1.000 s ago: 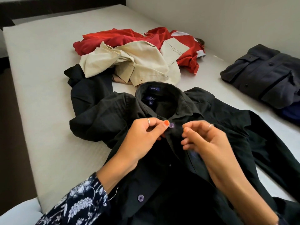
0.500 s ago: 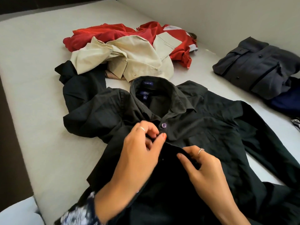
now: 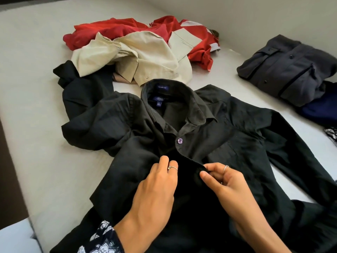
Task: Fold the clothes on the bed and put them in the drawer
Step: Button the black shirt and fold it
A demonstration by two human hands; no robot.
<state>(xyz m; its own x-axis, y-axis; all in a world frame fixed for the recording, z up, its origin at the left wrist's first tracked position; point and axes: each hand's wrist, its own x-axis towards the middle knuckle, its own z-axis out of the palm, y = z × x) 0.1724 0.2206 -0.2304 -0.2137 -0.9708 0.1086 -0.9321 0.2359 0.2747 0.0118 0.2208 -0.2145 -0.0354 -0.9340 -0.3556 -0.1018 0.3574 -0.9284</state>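
Left hand (image 3: pixel 155 187): knuckles up, fingers curled down onto the placket of the black shirt (image 3: pixel 228 154), gripping the cloth. Right hand (image 3: pixel 226 181): thumb and fingers pinching the placket's edge just beside the left. Shirt: lying face up on the bed (image 3: pixel 36 143) beneath both hands, one purple button (image 3: pixel 180 141) fastened beyond them. Farther off: crumpled beige garment (image 3: pixel 138 59) over a red one (image 3: pixel 113 28). Beyond the right hand: folded grey shirt (image 3: pixel 288 68).

The black shirt (image 3: pixel 228 143) runs off the bottom edge (hem unseen). The left hand (image 3: pixel 155 189) hides its own fingertips. The navy garment (image 3: pixel 321 110) and patterned cloth (image 3: pixel 331 134) are cut by the right edge.
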